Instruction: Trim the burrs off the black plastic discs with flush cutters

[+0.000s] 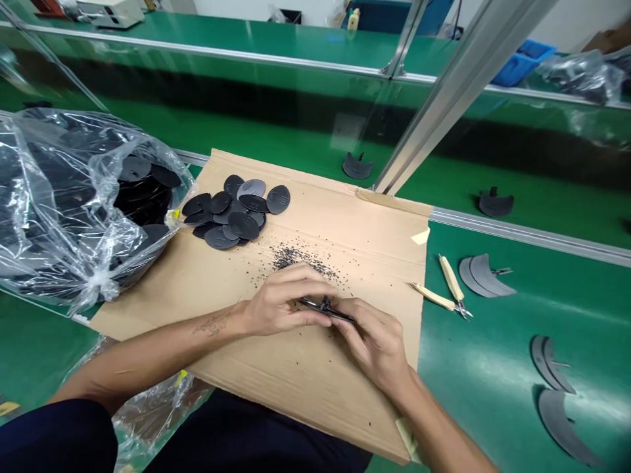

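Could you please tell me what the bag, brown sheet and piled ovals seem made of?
Bag: glossy clear plastic film, by its wrinkles and highlights. Sheet: apparently matte cardboard, by its brown, creased surface. Ovals: probably dull dark plastic, by their smooth faces; possibly rubber.

Left-hand fingers (308,289) and right-hand fingers (363,314) hold a thin black piece (339,315) over cardboard (374,243), with black scraps (290,256) at eleven o'clock from it, oval discs (243,225) at ten, and cream-handled cutters (451,279) at three.
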The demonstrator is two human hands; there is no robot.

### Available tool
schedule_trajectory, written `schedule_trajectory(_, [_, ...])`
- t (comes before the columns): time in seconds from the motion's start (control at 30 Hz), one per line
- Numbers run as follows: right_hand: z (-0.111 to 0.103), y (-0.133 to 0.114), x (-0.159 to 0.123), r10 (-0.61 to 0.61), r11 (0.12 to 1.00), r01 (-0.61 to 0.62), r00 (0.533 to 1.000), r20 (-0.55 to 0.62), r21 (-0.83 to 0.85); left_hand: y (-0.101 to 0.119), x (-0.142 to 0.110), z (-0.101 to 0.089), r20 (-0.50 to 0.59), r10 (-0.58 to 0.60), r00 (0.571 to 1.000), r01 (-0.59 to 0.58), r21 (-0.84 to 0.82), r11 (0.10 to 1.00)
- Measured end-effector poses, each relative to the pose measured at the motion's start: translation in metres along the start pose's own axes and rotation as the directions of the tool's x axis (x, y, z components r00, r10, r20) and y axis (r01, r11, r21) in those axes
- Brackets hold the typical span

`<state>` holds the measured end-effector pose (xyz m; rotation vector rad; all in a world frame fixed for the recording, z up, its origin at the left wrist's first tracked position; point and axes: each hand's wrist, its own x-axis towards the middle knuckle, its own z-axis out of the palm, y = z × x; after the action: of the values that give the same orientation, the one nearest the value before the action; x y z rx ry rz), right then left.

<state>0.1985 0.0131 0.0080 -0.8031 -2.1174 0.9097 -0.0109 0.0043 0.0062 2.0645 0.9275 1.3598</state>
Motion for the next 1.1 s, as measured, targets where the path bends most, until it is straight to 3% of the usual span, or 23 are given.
schedule_trajectory(0.2, [0.000,0.002,0.000,-0.040,0.996,0.041,0.999,0.016,-0.083,-0.003,-0.002,0.001,0.044,0.077,0.996,-0.078,0.020,0.997])
schedule_trajectory(0.3, [-0.001,0.005,0.000,-0.140,0.980,0.139,0.990,0.000,-0.143,-0.004,-0.003,0.000,0.052,0.119,0.992,-0.121,0.055,0.991])
schedule_trajectory(0.43, [0.000,0.006,-0.001,-0.216,0.961,0.214,0.976,0.011,-0.177,-0.002,-0.002,0.000,0.017,0.086,0.996,-0.086,0.012,0.996])
schedule_trajectory(0.87, [0.001,0.004,-0.002,-0.258,0.946,0.246,0.966,-0.034,-0.209,0.010,-0.001,0.000,0.041,0.050,0.998,-0.050,-0.007,0.999])
schedule_trajectory(1.1, [-0.001,0.000,0.000,-0.146,0.989,0.146,0.989,0.027,-0.001,0.009,-0.002,-0.002,0.049,0.118,0.992,-0.120,0.026,0.992])
